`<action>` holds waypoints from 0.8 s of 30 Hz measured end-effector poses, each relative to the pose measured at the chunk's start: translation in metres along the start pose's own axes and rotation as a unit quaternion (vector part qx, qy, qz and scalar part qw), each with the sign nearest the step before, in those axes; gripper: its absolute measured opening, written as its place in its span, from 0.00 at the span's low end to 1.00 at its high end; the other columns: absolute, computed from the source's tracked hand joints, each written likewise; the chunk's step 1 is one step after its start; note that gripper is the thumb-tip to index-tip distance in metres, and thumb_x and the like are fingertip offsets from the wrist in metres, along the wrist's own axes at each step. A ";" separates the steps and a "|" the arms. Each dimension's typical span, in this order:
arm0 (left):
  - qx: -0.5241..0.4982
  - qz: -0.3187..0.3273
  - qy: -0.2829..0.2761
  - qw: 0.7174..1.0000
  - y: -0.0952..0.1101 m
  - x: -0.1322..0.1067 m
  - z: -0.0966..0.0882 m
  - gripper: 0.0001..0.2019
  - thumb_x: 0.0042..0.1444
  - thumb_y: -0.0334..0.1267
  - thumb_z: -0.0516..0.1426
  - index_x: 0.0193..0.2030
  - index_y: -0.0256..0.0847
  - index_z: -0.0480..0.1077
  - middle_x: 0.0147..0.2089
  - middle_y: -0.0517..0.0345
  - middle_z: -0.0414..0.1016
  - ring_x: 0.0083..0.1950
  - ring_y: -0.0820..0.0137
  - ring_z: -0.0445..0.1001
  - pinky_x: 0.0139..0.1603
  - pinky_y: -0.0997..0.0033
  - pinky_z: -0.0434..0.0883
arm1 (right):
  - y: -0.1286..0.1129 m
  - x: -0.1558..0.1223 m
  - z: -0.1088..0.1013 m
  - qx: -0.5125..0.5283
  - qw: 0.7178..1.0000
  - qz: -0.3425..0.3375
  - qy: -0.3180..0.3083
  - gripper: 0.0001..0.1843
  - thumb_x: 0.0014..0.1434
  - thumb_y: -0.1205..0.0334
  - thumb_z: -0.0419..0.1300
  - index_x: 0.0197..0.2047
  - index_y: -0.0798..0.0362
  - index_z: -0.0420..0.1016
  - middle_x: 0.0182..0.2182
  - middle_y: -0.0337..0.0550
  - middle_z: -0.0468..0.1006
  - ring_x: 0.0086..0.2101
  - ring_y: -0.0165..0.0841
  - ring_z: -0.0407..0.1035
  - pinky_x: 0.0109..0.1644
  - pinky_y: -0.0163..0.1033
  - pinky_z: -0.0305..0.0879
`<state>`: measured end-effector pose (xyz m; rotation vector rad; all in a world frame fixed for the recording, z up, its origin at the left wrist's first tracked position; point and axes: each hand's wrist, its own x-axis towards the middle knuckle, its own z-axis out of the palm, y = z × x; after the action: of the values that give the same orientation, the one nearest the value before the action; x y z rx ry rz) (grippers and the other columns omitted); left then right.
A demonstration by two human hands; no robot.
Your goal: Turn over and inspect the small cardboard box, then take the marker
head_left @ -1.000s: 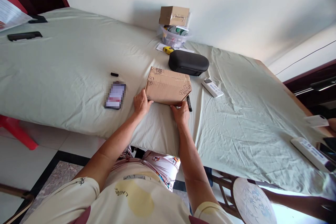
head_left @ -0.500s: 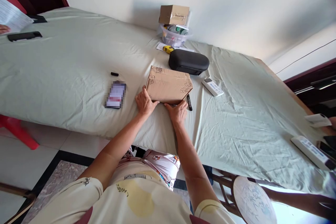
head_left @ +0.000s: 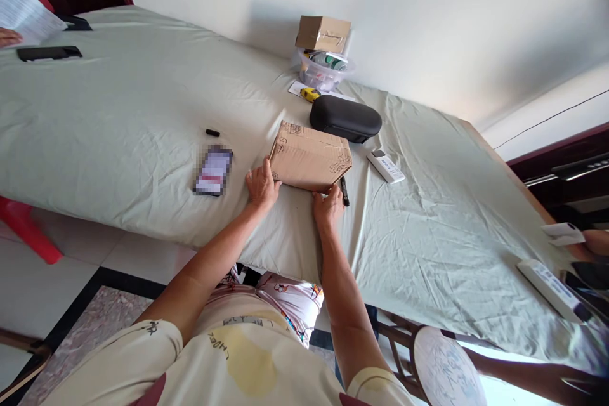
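Observation:
A brown cardboard box (head_left: 311, 157) with drawn corner marks rests on the pale green cloth of the table (head_left: 118, 114). My left hand (head_left: 261, 185) grips the box's near left corner, thumb up against its side. My right hand (head_left: 327, 204) holds the box's near right bottom edge, fingers curled under it. A black marker (head_left: 344, 190) lies just right of my right hand. A phone (head_left: 212, 170) with a lit screen lies left of my left hand.
A black oval case (head_left: 346, 118), a white remote (head_left: 385, 166), a clear tub (head_left: 324, 70) with a small box on it and a yellow tape measure (head_left: 309, 94) lie beyond. A black marker cap (head_left: 212, 132), another person's hand (head_left: 9, 36) with papers far left.
Both hands shifted slightly along the box's near edge, the right hand moving back toward the right corner. The box stays on the cloth, turned a little.

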<state>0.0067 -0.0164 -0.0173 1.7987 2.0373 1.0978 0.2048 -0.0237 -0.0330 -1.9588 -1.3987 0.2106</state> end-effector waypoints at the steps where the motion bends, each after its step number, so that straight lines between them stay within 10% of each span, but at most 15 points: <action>1: -0.003 0.000 -0.003 1.000 -0.002 0.001 -0.001 0.40 0.62 0.34 0.67 0.76 0.34 0.54 0.64 0.28 0.75 0.68 0.42 0.73 0.72 0.37 0.62 | 0.003 0.001 -0.001 -0.002 1.000 -0.004 -0.002 0.16 0.57 0.56 0.60 0.49 0.48 0.66 0.49 0.51 0.76 0.53 0.47 0.69 0.60 0.58 0.64; 10: 0.004 0.014 -0.047 0.999 -0.010 0.007 -0.003 0.07 0.67 0.31 0.60 0.50 0.39 0.72 0.50 0.40 0.81 0.56 0.51 0.79 0.61 0.50 0.73 | 0.022 0.011 -0.010 0.013 1.000 0.003 0.024 0.10 0.58 0.64 0.50 0.39 0.51 0.71 0.39 0.49 0.78 0.42 0.41 0.69 0.49 0.47 0.66; 20: -0.029 0.014 -0.046 0.998 -0.019 0.011 0.001 0.08 0.66 0.30 0.59 0.50 0.41 0.71 0.51 0.42 0.78 0.55 0.55 0.79 0.57 0.56 0.76 | 0.025 0.012 -0.012 0.012 1.000 -0.002 0.010 0.10 0.57 0.60 0.52 0.37 0.50 0.72 0.37 0.48 0.78 0.40 0.41 0.69 0.48 0.46 0.66; 24: -0.030 0.008 -0.027 0.999 -0.017 0.009 0.001 0.16 0.63 0.30 0.60 0.57 0.38 0.70 0.53 0.40 0.78 0.60 0.50 0.78 0.63 0.51 0.74 | 0.018 0.012 -0.014 0.044 0.998 -0.026 0.019 0.23 0.54 0.57 0.55 0.53 0.52 0.73 0.44 0.52 0.79 0.41 0.41 0.72 0.51 0.50 0.69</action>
<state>-0.0076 -0.0070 -0.0261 1.7976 1.9409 1.0902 0.2303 -0.0229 -0.0305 -1.8427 -1.3911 0.2073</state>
